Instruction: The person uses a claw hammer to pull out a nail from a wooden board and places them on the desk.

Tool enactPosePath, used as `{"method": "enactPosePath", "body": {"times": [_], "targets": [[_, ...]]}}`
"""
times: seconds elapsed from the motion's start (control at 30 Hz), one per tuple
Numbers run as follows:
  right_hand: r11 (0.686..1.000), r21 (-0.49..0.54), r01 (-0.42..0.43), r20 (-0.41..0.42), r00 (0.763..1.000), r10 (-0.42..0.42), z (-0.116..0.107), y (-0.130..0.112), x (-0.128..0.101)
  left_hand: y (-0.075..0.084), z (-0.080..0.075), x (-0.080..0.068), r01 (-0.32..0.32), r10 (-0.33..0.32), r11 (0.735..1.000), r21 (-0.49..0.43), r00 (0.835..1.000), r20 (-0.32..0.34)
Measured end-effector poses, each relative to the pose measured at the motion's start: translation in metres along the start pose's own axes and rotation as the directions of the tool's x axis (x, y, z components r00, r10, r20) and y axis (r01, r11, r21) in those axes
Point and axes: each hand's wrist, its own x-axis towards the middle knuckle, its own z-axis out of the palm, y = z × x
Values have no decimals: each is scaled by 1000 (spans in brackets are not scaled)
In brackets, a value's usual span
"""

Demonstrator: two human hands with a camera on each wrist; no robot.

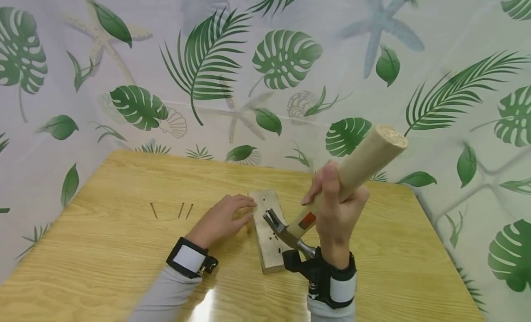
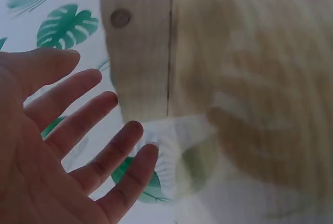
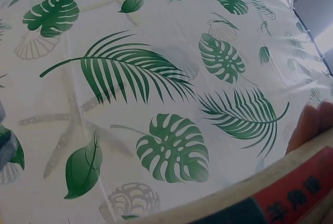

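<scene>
My right hand (image 1: pixel 338 211) grips a claw hammer by its pale wooden handle (image 1: pixel 367 160), which slants up to the right. The steel hammer head (image 1: pixel 286 233) hangs over a narrow wooden block (image 1: pixel 265 199), its claw towards the upper left. Whether the head touches the block cannot be told. Dark spots, holes or nail heads, mark the block's top. My left hand (image 1: pixel 224 218) is beside the block's left edge, fingers spread and loosely extended in the left wrist view; contact is unclear. In the right wrist view, the handle's red label (image 3: pixel 302 187) shows near the fingers.
Three nails, a left one (image 1: pixel 154 210), a middle one (image 1: pixel 180 211) and a right one (image 1: pixel 189 211), lie on the wooden table (image 1: pixel 103 257) left of my left hand. A leaf-patterned sheet (image 1: pixel 286 128) hangs behind the table and along its sides.
</scene>
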Motion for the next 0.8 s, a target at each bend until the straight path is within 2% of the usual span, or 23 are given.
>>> {"method": "enactPosePath", "body": {"times": [0.1, 0.23, 0.4, 0.63, 0.7, 0.8], "targets": [[1000, -21, 22, -8, 1000, -22, -5, 3, 1, 4, 8, 1, -21, 21, 998, 65, 1000, -1], [998, -37, 47, -15, 999, -47, -16, 5, 2, 7, 11, 1, -11, 14, 988, 153, 1000, -19], [999, -45, 22, 16, 1000, -21, -38, 4, 3, 12, 14, 3, -11, 18, 984, 179, 999, -37], [997, -57, -60, 149, 986, 68, -73, 2, -5, 9, 19, 2, 52, -51, 990, 135, 999, -7], [992, -71, -102, 197, 974, 114, -80, 3, -6, 7, 20, 1, 59, -59, 992, 116, 998, -2], [966, -142, -215, 236, 941, 244, -89, 8, -8, 8, 17, 0, 60, -59, 993, 103, 998, -9]]}}
